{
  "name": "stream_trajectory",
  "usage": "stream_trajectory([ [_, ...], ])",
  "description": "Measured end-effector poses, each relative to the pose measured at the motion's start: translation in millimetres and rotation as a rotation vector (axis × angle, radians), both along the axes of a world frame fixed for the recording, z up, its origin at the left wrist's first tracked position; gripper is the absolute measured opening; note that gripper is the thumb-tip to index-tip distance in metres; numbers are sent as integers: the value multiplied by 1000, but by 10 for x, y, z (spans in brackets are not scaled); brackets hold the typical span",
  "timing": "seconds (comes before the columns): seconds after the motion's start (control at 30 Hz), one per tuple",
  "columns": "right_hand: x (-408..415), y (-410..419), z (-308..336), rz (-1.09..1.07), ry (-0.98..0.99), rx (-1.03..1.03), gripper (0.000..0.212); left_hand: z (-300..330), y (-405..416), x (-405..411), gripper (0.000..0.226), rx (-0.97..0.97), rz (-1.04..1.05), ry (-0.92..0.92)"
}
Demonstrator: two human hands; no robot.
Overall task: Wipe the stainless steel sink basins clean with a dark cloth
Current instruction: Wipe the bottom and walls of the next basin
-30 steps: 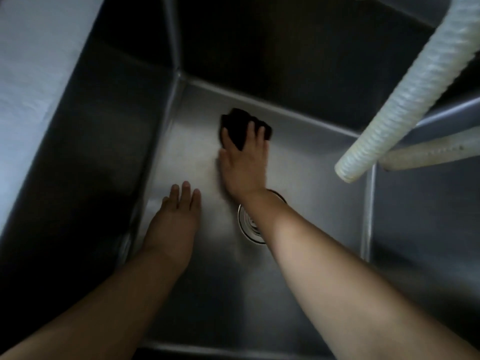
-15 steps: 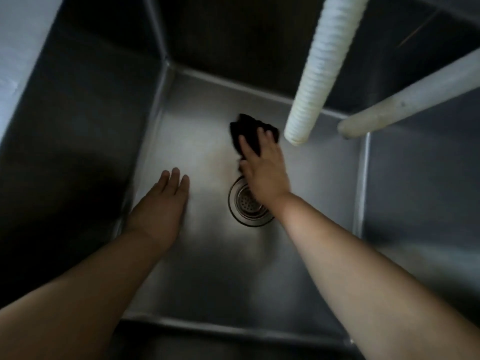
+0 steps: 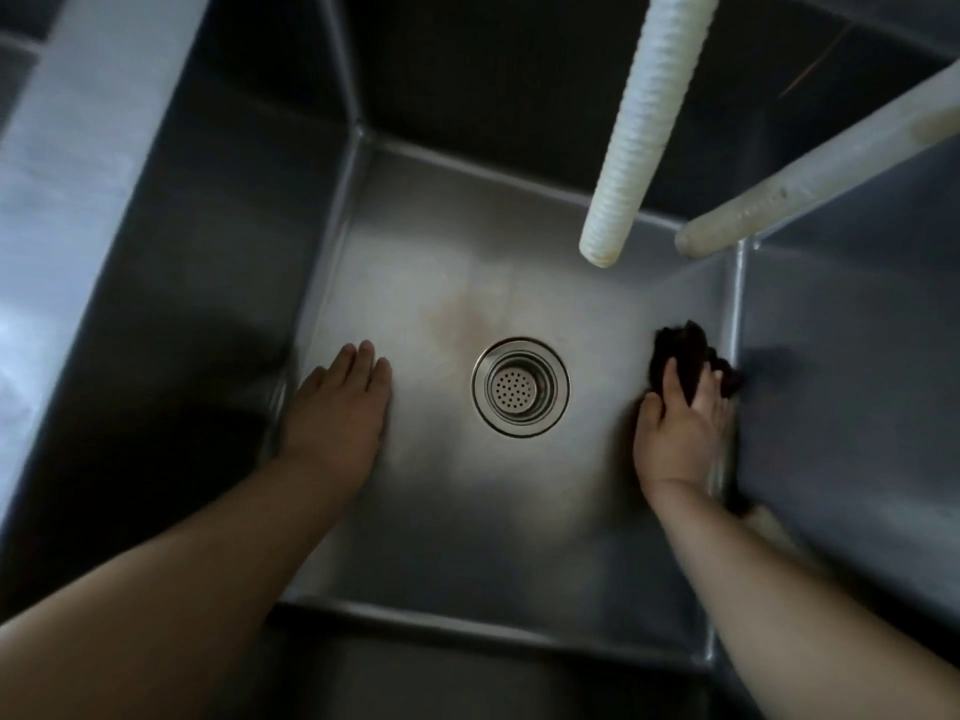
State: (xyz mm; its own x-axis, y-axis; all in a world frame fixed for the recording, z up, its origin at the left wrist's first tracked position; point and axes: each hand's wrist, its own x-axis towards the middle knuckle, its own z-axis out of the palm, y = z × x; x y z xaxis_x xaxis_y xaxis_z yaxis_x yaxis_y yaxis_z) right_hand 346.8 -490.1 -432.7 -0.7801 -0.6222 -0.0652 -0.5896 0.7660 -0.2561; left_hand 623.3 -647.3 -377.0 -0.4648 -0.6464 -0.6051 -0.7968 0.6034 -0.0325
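Nearest the viewer, right hand grip clamped on dark cloth at the sink basin floor's right edge, against the wall. Left of it: drain strainer. Further left, left hand flat, fingers straight. Beyond, corrugated hose hangs overhead.

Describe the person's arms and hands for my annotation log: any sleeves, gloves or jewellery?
Both forearms are bare as far as the frame shows, with no sleeves in view. The left hand and right hand wear no gloves. No rings, watch or bracelets are visible, though the dim light could hide small items.
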Motion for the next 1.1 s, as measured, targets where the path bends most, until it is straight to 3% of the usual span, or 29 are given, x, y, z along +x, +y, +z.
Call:
stream_trajectory([
  [0.1, 104, -240, 45, 2, -70, -27, 48, 264, -60, 6, 61, -42, -25, 39],
  [0.37, 954, -1298, 94, 508, -162, -22, 51, 1222, -118, 313, 44, -196, -254, 88],
  [0.47, 1360, -1515, 53, 694, -151, 10, 53, 1420, -54, 472, 41, -212, -252, 107],
  [0.73, 2173, -936, 21, 1122, -247, -20, 52, 1425, 42, 601, 36, -218, -267, 125],
  [0.87, 1978, -424, 28, 1377, -234, 28, 50, 1433, 63, 599, 14, -209, -254, 110],
  [0.97, 1624, -432, 10, 1349, -210, -47, 43, 1452, 58, 594, 18, -203, -240, 98],
  [1.0, 1513, -504, 14, 1279, -191, -58, 42, 1434, 59, 600, 11, -204, -249, 106],
  [1.1, 1220, -797, 33, 1025, -132, -41, 46, 1413, 69, 585, 27, -179, -267, 58],
])
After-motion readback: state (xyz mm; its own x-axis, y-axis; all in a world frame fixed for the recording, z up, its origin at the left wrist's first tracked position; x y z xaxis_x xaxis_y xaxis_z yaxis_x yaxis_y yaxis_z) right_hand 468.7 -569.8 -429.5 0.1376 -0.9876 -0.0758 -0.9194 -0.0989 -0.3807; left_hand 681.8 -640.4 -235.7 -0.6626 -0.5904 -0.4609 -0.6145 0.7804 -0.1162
